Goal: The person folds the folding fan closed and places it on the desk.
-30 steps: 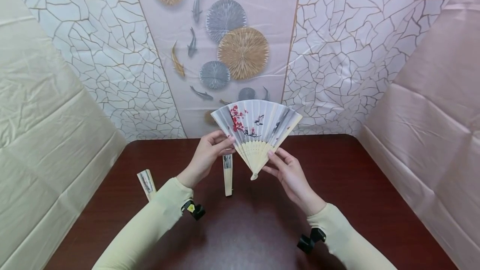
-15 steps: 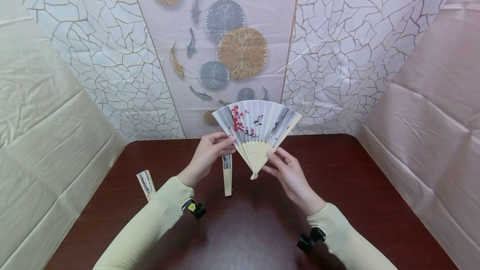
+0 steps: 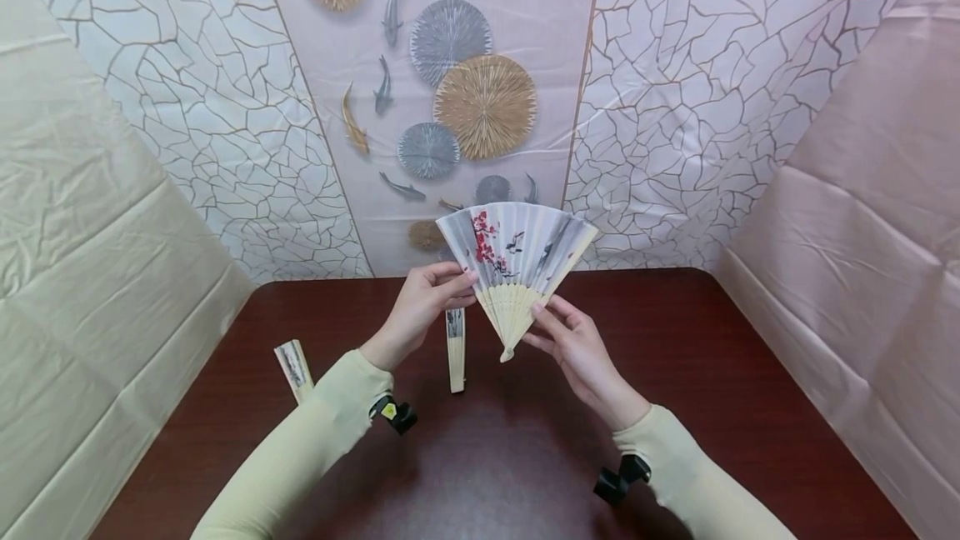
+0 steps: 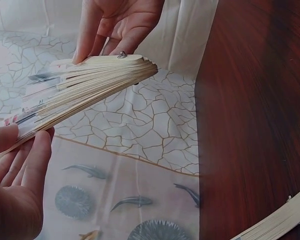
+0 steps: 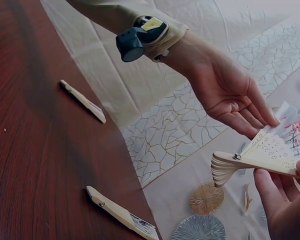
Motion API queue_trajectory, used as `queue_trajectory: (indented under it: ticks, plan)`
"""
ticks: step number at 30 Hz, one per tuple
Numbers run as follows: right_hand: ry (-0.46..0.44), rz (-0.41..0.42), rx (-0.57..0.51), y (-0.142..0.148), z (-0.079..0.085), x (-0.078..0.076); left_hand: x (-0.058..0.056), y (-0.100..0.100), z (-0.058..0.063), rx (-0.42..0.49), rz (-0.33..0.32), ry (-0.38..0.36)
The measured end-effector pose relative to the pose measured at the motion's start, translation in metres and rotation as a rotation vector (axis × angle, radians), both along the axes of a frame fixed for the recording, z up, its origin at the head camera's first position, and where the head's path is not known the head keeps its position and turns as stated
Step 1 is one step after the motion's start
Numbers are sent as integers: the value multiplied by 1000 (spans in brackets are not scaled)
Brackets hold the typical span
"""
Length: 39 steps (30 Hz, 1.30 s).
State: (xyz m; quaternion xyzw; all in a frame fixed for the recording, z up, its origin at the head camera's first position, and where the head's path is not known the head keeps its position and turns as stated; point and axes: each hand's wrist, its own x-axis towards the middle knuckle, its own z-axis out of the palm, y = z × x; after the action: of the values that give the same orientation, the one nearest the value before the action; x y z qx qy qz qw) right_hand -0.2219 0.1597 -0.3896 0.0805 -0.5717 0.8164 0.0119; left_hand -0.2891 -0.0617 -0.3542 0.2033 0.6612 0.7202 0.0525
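A folding fan, spread open with red blossoms and a bird on pale fabric, is held up above the table. My left hand pinches its left outer rib between thumb and fingers. On the other side, my right hand pinches the right outer rib lower down, nearer the pivot. In the left wrist view the pale ribs fan out between both hands. The right wrist view shows the rivet at the pivot end, with pierced ribs spreading from it.
A closed folding fan lies on the dark red table just beyond the left wrist. Another closed fan lies further left, partly behind the left sleeve. A patterned cloth hangs behind the table.
The fan's left side has swung inward to the right with my left hand, so the fan is spread slightly less wide. My right hand has barely moved.
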Motion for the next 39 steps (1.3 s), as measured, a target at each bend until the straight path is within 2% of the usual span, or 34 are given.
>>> queue_trajectory:
  ticks: [10,21,34,39]
  plan:
    - [7,8,22,-1,0,0,-2,2,0,-14,1,0]
    - [9,5,34,-1,-1,-1,-2,3,1,0,-39,-7]
    - [-3,19,39,-2,0,1,-2,-2,-3,-27,-130,-15]
    - [7,29,41,-1,1,1,-3,-3,-5,11,-155,-51]
